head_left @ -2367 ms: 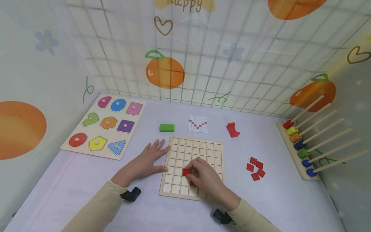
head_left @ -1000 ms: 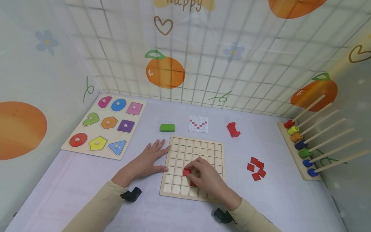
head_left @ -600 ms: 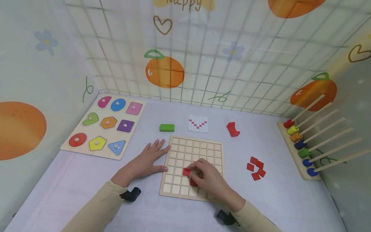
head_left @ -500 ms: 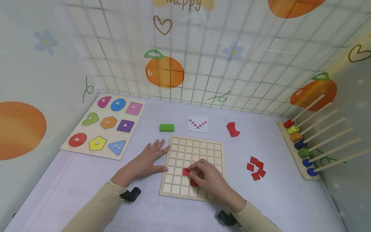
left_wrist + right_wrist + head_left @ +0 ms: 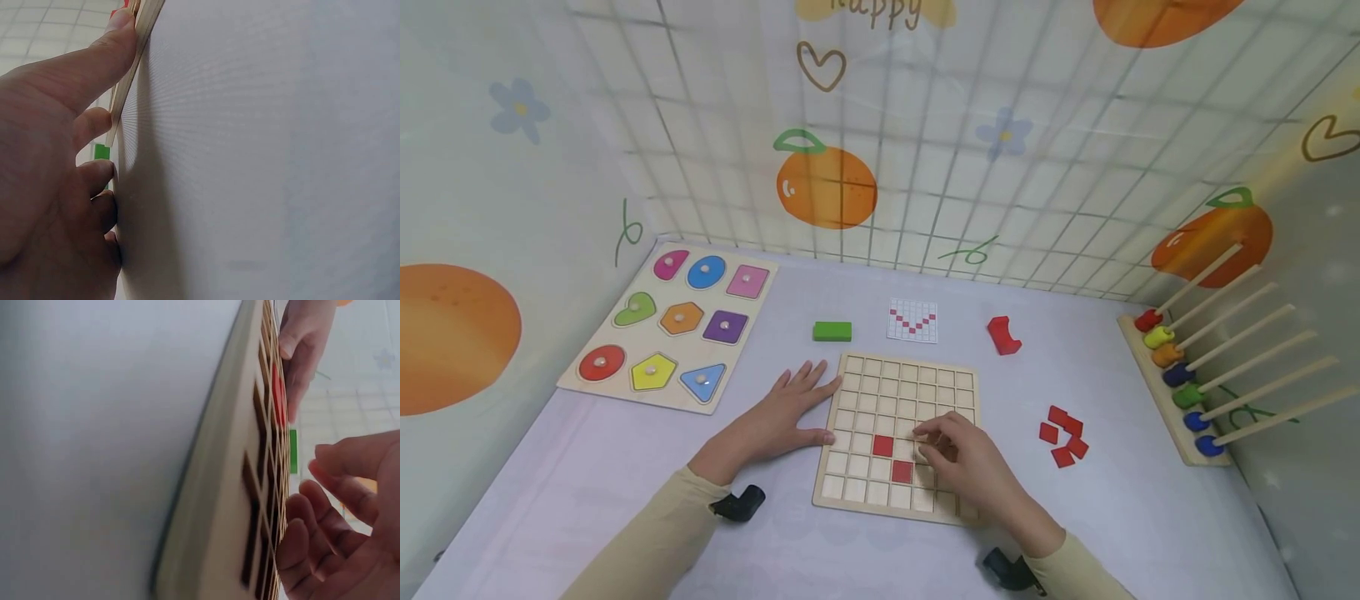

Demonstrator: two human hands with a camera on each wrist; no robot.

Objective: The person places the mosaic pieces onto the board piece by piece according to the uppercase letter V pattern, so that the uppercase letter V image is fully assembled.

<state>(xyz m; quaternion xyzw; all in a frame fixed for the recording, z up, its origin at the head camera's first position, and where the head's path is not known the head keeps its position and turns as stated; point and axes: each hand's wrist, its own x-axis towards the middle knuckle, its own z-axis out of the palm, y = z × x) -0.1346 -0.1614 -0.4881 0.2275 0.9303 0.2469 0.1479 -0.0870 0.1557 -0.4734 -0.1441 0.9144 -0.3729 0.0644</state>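
A wooden grid board (image 5: 897, 386) lies in the middle of the table. Two red square tiles, one a little farther from me (image 5: 883, 446) and one nearer (image 5: 902, 472), sit diagonally in its cells. My left hand (image 5: 786, 421) is spread on the table with thumb and index finger at the board's left edge; the left wrist view shows the thumb (image 5: 115, 47) against that edge. Over the board's right half is my right hand (image 5: 977, 467), its fingers loosely bent. In the right wrist view, nothing shows between its thumb and fingertips.
Several loose red tiles (image 5: 1063, 457) lie right of the board. Beyond it are a green block (image 5: 832, 332), a card with a red V pattern (image 5: 912, 321) and a red notched block (image 5: 1002, 335). A shape puzzle (image 5: 681, 317) stands left, a bead peg rack (image 5: 1172, 392) far right.
My right hand has let go of the farther red tile, which now lies flat in its cell, and has drawn back to the right. The left hand has stayed in place.
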